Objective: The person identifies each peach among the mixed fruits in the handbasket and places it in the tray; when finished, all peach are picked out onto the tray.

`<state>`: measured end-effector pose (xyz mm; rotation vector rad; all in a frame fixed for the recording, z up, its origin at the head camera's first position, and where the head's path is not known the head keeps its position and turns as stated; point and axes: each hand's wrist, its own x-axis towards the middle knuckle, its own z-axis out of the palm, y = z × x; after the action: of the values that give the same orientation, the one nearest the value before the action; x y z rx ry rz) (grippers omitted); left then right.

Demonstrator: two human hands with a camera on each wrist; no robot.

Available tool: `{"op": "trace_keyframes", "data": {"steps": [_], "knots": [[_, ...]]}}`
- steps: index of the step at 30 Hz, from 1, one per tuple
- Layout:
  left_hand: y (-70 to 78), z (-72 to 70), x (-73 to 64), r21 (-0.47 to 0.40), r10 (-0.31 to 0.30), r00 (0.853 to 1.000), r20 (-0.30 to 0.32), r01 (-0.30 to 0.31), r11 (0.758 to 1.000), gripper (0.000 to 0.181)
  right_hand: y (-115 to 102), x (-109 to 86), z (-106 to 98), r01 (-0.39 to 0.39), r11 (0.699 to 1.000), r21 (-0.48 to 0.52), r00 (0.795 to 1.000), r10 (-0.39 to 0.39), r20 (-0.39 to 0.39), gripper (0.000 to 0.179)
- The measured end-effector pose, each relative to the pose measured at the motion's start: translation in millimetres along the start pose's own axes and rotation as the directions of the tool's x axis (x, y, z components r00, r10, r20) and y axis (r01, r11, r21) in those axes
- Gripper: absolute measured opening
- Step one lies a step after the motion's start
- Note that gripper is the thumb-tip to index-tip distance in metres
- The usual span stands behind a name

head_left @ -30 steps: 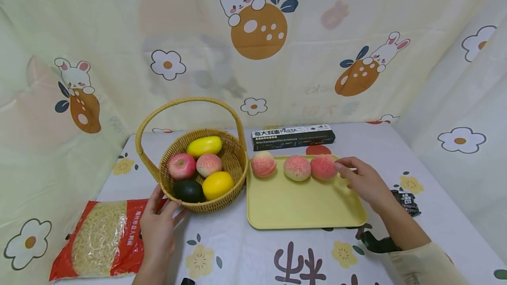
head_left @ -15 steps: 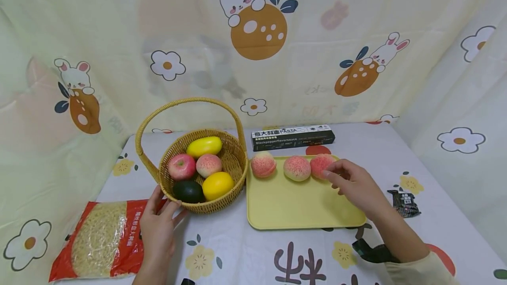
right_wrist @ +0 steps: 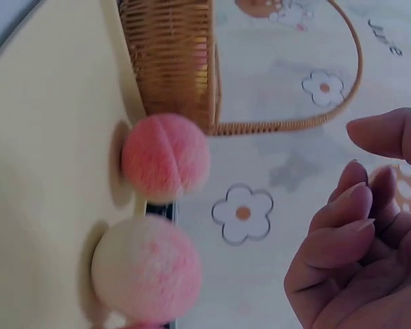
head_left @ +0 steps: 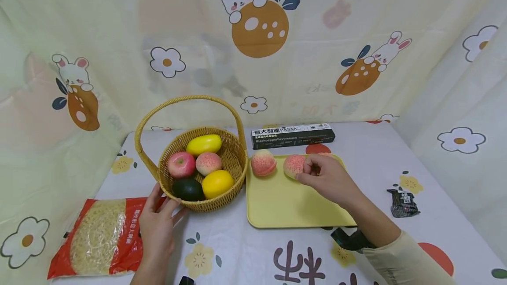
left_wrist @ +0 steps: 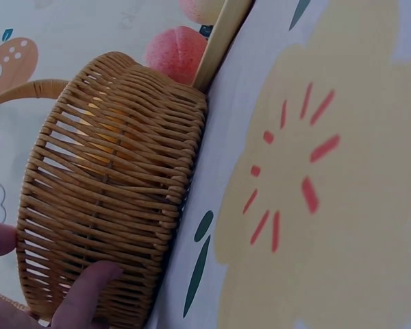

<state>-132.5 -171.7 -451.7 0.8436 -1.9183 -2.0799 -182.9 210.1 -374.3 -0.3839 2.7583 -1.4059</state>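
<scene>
basket (head_left: 233, 162): tan wicker | tray (head_left: 277, 201): pale yellow | peaches (head_left: 263, 162): pink-white | tablecloth (head_left: 237, 250): white, flowered

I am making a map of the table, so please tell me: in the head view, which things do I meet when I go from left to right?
Red noodle bag → left hand → wicker basket → yellow tray → right hand → black wrapper.

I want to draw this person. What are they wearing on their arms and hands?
Both hands are bare: no gloves or rings show. The right hand comes out of a loose, pale cream long sleeve, and a black strap wraps that wrist. The left hand shows no sleeve in view, with something small and black at the frame's bottom edge. The fingers have short, plain nails.
</scene>
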Motion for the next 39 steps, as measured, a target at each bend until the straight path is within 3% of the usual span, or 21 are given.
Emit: {"op": "trace_keyframes", "data": {"steps": [5,11,17,21,28,39], "knots": [[2.6,-0.4,1.7,-0.004,0.006,1.0,-0.003,-0.006,1.0,0.077,-14,15.8,14,0.079,0.997,-0.006,0.997,-0.079,0.018,0.021],[2.2,0.7,1.9,0.005,-0.005,1.0,-0.01,0.005,1.0,0.077,-36,33.0,29,0.096,0.995,-0.009,0.993,-0.095,0.068,0.014],[0.4,0.9,1.6,0.005,-0.017,1.0,-0.003,0.017,1.0,0.078,-55,51.5,46,0.154,0.988,0.011,0.98,-0.154,0.127,0.011],[-1.0,1.1,0.9,0.003,-0.012,1.0,0.001,0.012,1.0,0.077,-65,64.7,58,0.181,0.984,0.005,0.966,-0.178,0.19,0.019],[-1.3,1.4,-0.9,-0.006,0.002,1.0,0.005,-0.002,1.0,0.076,-78,86.7,77,0.171,0.98,-0.102,0.941,-0.132,0.312,0.044],[-0.6,1.0,-1.3,0.001,-0.003,1.0,0.005,0.003,1.0,0.078,-92,116.4,96,0.148,0.979,-0.141,0.921,-0.085,0.38,0.058]]}}
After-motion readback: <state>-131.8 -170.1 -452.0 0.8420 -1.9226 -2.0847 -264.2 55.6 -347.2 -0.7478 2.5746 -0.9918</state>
